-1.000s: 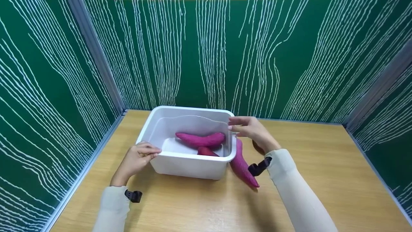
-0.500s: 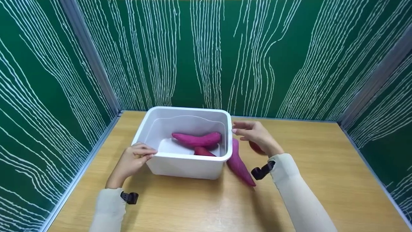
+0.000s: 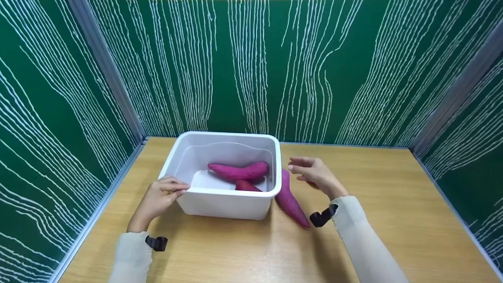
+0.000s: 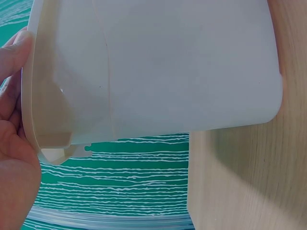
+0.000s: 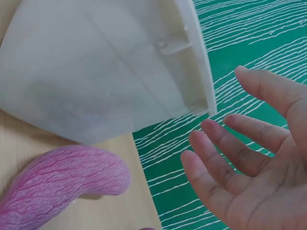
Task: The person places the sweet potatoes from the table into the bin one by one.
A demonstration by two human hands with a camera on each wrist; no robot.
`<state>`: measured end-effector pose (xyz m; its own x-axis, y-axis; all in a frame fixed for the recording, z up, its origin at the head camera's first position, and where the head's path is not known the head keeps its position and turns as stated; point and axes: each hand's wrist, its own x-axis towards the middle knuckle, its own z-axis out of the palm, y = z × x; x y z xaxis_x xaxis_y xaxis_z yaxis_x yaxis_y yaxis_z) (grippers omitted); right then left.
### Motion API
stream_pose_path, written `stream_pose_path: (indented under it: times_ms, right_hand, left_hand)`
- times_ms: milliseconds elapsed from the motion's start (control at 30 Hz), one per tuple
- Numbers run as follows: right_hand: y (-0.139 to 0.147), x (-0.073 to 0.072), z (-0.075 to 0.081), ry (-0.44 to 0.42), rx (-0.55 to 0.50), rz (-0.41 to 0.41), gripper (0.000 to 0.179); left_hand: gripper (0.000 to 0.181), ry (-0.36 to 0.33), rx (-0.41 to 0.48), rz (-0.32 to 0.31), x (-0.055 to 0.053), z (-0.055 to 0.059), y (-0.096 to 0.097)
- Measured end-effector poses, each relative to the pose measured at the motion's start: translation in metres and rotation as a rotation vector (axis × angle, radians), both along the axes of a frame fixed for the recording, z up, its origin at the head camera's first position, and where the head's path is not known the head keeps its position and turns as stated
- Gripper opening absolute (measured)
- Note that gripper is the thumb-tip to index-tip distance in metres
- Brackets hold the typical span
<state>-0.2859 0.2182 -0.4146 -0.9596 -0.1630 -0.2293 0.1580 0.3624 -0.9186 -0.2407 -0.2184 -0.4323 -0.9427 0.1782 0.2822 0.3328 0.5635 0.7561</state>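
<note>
A white plastic bin stands on the wooden table. My left hand holds its rim at the front left corner, with the thumb on the rim in the left wrist view. Inside lies a purple sweet potato, beside a dark red piece partly hidden by the front wall. A second sweet potato lies on the table against the bin's right side. My right hand hovers just right of the bin, fingers spread and relaxed, touching nothing. Behind that hand a dark reddish thing is mostly hidden.
Green walls with wavy white lines enclose the wooden table at the back and both sides. Grey metal posts mark the corners. The bin stands near the back wall.
My right hand has drawn away from the bin's right rim, down and to the right. The left hand keeps its hold. The whole view has shifted slightly.
</note>
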Motion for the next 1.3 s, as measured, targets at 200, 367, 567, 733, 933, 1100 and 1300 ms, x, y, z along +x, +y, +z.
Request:
stream_pose_path:
  times_ms: [200,367,567,733,933,1100,1300]
  right_hand:
    - [0.004,0.0,-0.016,0.002,-0.034,0.005,0.066]
    - [0.007,0.002,-0.031,0.022,-0.052,0.024,0.065]
    - [0.01,0.004,-0.048,-0.004,-0.054,-0.001,0.06]
    - [0.013,0.005,-0.06,-0.05,-0.043,-0.04,0.062]
    - [0.014,0.008,-0.071,-0.093,-0.052,-0.058,0.066]
    - [0.014,0.009,-0.078,-0.118,-0.063,-0.06,0.068]
    - [0.015,0.011,-0.087,-0.096,-0.084,-0.056,0.065]
  left_hand:
    - [0.021,0.007,0.003,0.001,-0.001,0.0,-0.001]
    - [0.02,0.03,0.029,-0.017,-0.002,-0.001,0.0]
    - [0.022,0.02,0.044,-0.019,-0.003,-0.002,0.0]
    - [0.023,0.014,0.04,-0.014,-0.003,-0.002,0.0]
    - [0.022,0.02,0.035,-0.014,-0.002,-0.003,0.0]
    - [0.022,0.019,0.035,-0.011,-0.002,-0.002,0.0]
    - [0.021,0.019,0.038,-0.009,-0.001,-0.002,0.0]
